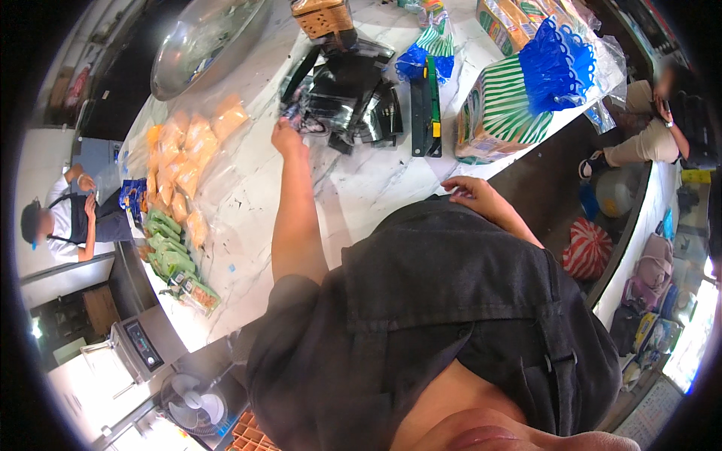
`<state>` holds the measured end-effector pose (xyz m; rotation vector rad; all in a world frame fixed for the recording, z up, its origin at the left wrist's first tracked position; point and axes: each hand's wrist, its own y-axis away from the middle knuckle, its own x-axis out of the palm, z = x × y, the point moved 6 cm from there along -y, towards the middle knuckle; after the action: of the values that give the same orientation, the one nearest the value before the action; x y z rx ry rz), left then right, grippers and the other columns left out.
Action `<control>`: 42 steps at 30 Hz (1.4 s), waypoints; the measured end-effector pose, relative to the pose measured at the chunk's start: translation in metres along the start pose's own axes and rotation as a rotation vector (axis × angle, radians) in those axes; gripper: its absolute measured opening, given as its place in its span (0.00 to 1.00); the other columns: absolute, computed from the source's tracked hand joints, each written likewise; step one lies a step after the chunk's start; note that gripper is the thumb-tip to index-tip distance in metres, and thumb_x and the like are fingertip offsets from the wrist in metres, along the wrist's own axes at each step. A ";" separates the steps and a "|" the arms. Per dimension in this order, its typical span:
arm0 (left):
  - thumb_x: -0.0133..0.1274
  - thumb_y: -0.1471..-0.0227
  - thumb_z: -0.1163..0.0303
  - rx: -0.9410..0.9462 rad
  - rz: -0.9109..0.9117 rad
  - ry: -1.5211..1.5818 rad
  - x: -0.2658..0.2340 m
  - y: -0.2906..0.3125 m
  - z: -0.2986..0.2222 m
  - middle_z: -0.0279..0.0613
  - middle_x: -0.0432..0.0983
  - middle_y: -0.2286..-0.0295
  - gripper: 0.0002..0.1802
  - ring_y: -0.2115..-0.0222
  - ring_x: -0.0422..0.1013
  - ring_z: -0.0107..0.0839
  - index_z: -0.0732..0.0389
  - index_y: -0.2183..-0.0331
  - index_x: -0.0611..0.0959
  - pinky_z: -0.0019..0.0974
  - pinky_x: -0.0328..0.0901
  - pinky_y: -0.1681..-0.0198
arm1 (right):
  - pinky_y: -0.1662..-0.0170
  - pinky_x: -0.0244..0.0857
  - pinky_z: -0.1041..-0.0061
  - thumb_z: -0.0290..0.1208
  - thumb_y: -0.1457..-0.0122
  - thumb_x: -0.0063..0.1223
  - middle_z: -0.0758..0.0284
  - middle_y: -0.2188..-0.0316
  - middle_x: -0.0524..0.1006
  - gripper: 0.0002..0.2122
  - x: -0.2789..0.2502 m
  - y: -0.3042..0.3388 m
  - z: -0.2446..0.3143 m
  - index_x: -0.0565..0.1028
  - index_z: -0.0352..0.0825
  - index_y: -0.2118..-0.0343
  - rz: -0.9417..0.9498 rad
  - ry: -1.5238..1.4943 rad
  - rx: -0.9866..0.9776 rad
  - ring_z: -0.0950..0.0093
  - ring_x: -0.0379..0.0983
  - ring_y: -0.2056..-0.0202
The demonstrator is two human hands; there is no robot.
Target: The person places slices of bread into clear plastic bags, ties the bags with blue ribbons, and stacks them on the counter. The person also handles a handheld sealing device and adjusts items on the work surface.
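My left hand [289,138] reaches out over the marble-patterned table [248,301], its fingers closed on the near left edge of a pile of shiny black plastic packaging [342,94]. The fingertips are blurred and partly hidden by the plastic. My right hand [481,198] holds nothing; its fingers are loosely apart, close to the table's edge in front of my dark apron. Right of the black pile lies a long black and green tool with a yellow part [426,109], perhaps a bag sealer. Beyond it sits a large green-and-white striped bag with a blue top [508,105].
To the left lie clear bags of orange food [184,154] and several green packets [169,248]. A big metal bowl [203,49] and a woven basket [323,16] are at the far side. One person [71,210] stands at left; another [654,128] sits at right.
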<state>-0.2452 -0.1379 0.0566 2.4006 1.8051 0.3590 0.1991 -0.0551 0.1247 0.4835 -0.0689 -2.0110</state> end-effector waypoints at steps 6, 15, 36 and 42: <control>0.43 0.38 0.71 0.203 0.025 0.331 -0.030 0.010 -0.099 0.47 0.78 0.68 0.11 0.70 0.75 0.35 0.69 0.65 0.76 0.34 0.70 0.67 | 0.55 0.67 0.74 0.29 0.45 0.56 0.62 0.58 0.78 0.16 0.008 -0.046 0.098 0.75 0.33 0.53 0.052 0.072 -0.274 0.72 0.76 0.60; 0.35 0.35 0.68 0.129 0.216 0.736 -0.037 0.086 -0.198 0.51 0.72 0.54 0.16 0.55 0.71 0.43 0.63 0.49 0.66 0.48 0.69 0.55 | 0.45 0.56 0.63 0.37 0.48 0.63 0.61 0.41 0.61 0.40 0.057 -0.136 0.125 0.51 0.35 0.36 0.067 -0.631 0.000 0.67 0.57 0.42; 0.59 0.55 0.75 0.396 -0.264 -0.182 -0.113 0.166 -0.107 0.45 0.68 0.57 0.31 0.58 0.67 0.34 0.63 0.49 0.66 0.34 0.65 0.58 | 0.77 0.47 0.80 0.39 0.33 0.42 0.78 0.84 0.60 0.19 0.034 -0.076 0.161 0.66 0.35 0.81 -0.005 -0.190 -0.413 0.87 0.53 0.79; 0.60 0.52 0.64 0.870 0.578 -0.229 -0.026 0.246 -0.187 0.38 0.71 0.56 0.27 0.54 0.66 0.34 0.57 0.49 0.73 0.37 0.61 0.51 | 0.69 0.59 0.75 0.31 0.37 0.46 0.67 0.79 0.67 0.10 0.064 -0.060 0.199 0.68 0.29 0.72 0.277 0.099 -0.545 0.75 0.63 0.75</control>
<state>-0.0719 -0.2419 0.2916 3.3143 1.2655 -0.8085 0.0504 -0.1134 0.2722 0.2068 0.4400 -1.6411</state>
